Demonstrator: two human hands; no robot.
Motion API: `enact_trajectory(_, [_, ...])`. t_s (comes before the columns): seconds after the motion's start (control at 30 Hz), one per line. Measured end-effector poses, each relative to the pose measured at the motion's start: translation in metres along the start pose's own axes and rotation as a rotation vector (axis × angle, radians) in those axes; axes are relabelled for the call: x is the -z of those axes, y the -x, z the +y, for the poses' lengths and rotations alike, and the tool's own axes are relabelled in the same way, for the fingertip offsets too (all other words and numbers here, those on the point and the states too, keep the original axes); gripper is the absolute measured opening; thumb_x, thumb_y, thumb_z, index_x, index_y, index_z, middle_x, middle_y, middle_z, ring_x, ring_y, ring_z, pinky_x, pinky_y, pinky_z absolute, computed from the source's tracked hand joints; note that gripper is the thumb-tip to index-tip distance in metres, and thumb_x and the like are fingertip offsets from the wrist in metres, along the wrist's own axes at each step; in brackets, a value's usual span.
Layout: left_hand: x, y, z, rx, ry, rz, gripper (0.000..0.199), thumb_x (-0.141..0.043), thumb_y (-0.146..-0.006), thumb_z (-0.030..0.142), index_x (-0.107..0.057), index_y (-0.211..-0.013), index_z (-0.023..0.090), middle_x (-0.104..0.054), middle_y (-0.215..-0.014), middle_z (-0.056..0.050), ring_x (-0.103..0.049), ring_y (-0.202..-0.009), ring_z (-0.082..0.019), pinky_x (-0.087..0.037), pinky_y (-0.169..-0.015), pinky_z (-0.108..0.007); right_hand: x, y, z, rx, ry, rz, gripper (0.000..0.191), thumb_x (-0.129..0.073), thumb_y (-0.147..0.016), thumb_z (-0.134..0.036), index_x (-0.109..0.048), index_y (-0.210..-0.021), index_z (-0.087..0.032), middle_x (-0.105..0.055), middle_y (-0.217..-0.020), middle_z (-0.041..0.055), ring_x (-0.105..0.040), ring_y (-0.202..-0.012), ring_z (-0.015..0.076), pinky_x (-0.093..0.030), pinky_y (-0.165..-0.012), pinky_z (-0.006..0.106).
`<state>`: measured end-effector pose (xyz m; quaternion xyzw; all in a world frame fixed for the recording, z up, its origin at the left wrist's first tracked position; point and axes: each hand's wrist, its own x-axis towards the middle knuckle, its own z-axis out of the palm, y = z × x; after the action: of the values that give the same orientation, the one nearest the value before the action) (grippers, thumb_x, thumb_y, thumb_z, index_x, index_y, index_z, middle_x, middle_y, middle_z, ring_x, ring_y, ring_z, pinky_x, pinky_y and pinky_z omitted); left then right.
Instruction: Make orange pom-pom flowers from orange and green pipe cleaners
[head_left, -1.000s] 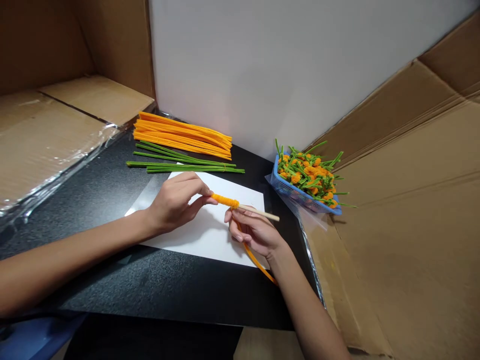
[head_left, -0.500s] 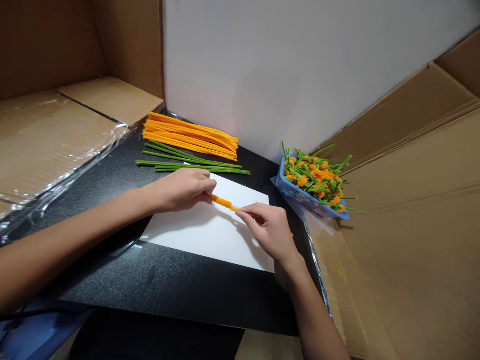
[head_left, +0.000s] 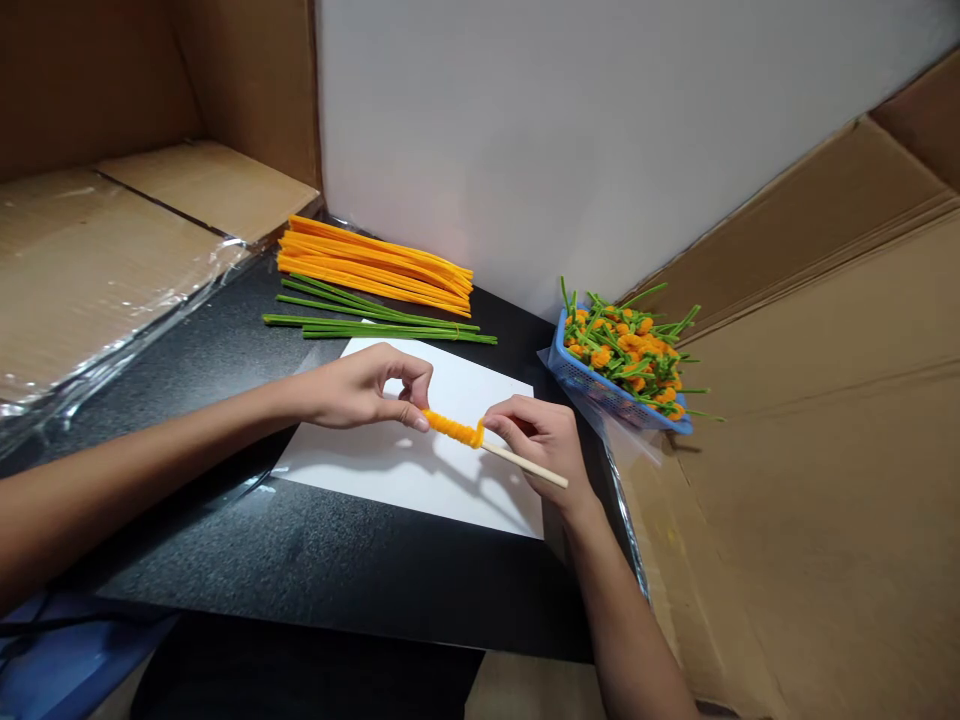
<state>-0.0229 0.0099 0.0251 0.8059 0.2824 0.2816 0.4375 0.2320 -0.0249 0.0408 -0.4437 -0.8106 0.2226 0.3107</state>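
An orange pipe cleaner (head_left: 453,428) is coiled around a pale wooden stick (head_left: 529,466), held above a white sheet (head_left: 360,470). My left hand (head_left: 375,388) pinches the coil's left end between thumb and finger. At the coil's right end, my right hand (head_left: 536,435) grips the pipe cleaner's end with thumb and index finger. The bare part of the stick sticks out to the lower right, in front of my right hand. The stick's left end is hidden by my left fingers.
Orange pipe cleaners (head_left: 375,265) and green ones (head_left: 382,325) lie at the back of the black table (head_left: 315,560). On the right, a blue basket (head_left: 615,395) holds orange and green pieces. Cardboard (head_left: 810,470) borders both sides; a pale wall (head_left: 585,130) stands behind.
The bare stick now shows in front of my right hand, and the visible coil is longer. My left fingers have shifted their hold. The view has moved slightly.
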Motion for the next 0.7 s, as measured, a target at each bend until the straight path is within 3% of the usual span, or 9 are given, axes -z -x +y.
enact_trajectory(0.13, [-0.015, -0.003, -0.01, 0.021, 0.088, 0.264, 0.022, -0.072, -0.079, 0.032, -0.06, -0.07, 0.015, -0.067, -0.07, 0.0, -0.059, -0.065, -0.012, -0.045, -0.063, -0.024, -0.013, 0.003, 0.001, -0.052, 0.053, 0.05, 0.03, -0.055, -0.095, -0.034, -0.07, -0.075, -0.018, -0.064, -0.065, 0.0016, -0.052, -0.055, 0.0129, -0.037, -0.055, 0.025])
enact_trajectory(0.2, [-0.017, -0.003, -0.015, 0.05, 0.004, 0.449, 0.024, -0.071, -0.079, 0.033, -0.059, -0.068, 0.015, -0.065, -0.067, 0.0, -0.058, -0.063, -0.012, -0.043, -0.06, -0.023, -0.02, 0.004, 0.0, -0.059, 0.114, 0.053, 0.027, -0.053, -0.096, -0.032, -0.069, -0.079, -0.018, -0.064, -0.065, 0.0013, -0.051, -0.055, 0.0128, -0.037, -0.056, 0.025])
enact_trajectory(0.27, [-0.016, -0.003, -0.017, 0.069, -0.157, 0.545, 0.023, -0.069, -0.08, 0.033, -0.059, -0.068, 0.016, -0.065, -0.066, 0.0, -0.056, -0.061, -0.013, -0.04, -0.058, -0.023, -0.024, 0.006, -0.001, -0.027, 0.199, 0.046, 0.024, -0.051, -0.097, -0.029, -0.069, -0.085, -0.018, -0.066, -0.07, 0.0024, -0.055, -0.058, 0.0137, -0.039, -0.06, 0.025])
enact_trajectory(0.37, [-0.008, -0.002, -0.018, 0.059, -0.394, 0.447, 0.018, -0.065, -0.082, 0.03, -0.059, -0.07, 0.017, -0.064, -0.068, -0.001, -0.055, -0.062, -0.014, -0.038, -0.058, -0.024, -0.023, 0.008, -0.001, 0.082, 0.342, 0.054, 0.022, -0.05, -0.098, -0.024, -0.07, -0.092, -0.017, -0.071, -0.082, 0.0062, -0.063, -0.071, 0.0165, -0.041, -0.067, 0.026])
enact_trajectory(0.53, [0.004, -0.001, -0.012, 0.004, -0.506, 0.142, 0.01, -0.06, -0.081, 0.018, -0.06, -0.072, 0.016, -0.062, -0.074, -0.003, -0.054, -0.064, -0.014, -0.036, -0.058, -0.024, -0.004, 0.007, 0.0, 0.119, 0.357, 0.096, 0.021, -0.059, -0.095, -0.03, -0.072, -0.085, -0.018, -0.069, -0.073, 0.0048, -0.058, -0.065, 0.0152, -0.039, -0.064, 0.027])
enact_trajectory(0.63, [0.005, 0.001, -0.001, -0.082, -0.358, -0.04, 0.013, -0.06, -0.084, 0.019, -0.061, -0.072, 0.016, -0.061, -0.073, -0.002, -0.054, -0.065, -0.013, -0.039, -0.06, -0.024, 0.005, 0.003, 0.003, 0.016, 0.162, -0.079, 0.022, -0.066, -0.09, -0.036, -0.074, -0.078, -0.019, -0.07, -0.072, 0.0027, -0.056, -0.062, 0.0137, -0.039, -0.062, 0.026])
enact_trajectory(0.7, [0.004, 0.002, 0.005, -0.12, -0.246, -0.063, 0.017, -0.062, -0.087, 0.025, -0.06, -0.071, 0.017, -0.061, -0.072, -0.001, -0.054, -0.066, -0.013, -0.04, -0.061, -0.024, 0.007, 0.0, 0.006, -0.06, -0.003, -0.218, 0.023, -0.068, -0.088, -0.038, -0.074, -0.076, -0.019, -0.07, -0.071, 0.0017, -0.055, -0.061, 0.0129, -0.039, -0.059, 0.025])
